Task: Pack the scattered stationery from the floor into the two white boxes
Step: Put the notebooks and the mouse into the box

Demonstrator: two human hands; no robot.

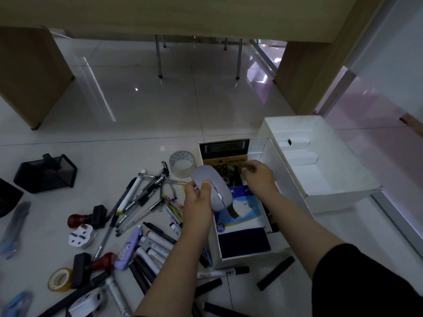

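Note:
My left hand (pixel 197 197) grips a grey computer mouse (pixel 209 184) above the left edge of the near white box (pixel 217 257). That box holds a calculator (pixel 225 154), a blue-and-white packet (pixel 242 209) and a dark pad (pixel 243 242). My right hand (pixel 259 177) reaches into the box over the calculator, fingers curled; what they hold is hidden. The second white box (pixel 320 156) stands just right of it with only white dividers inside. Several pens and markers (pixel 146 197) lie scattered on the floor to the left.
On the tiled floor lie a clear tape roll (pixel 182 163), a yellow tape roll (pixel 60 279), two red-handled stamps (pixel 85 217), a white plug (pixel 80 235), a purple correction tape (pixel 128 249) and a black mesh holder (pixel 47 173). Wooden desk panels (pixel 29 72) stand behind.

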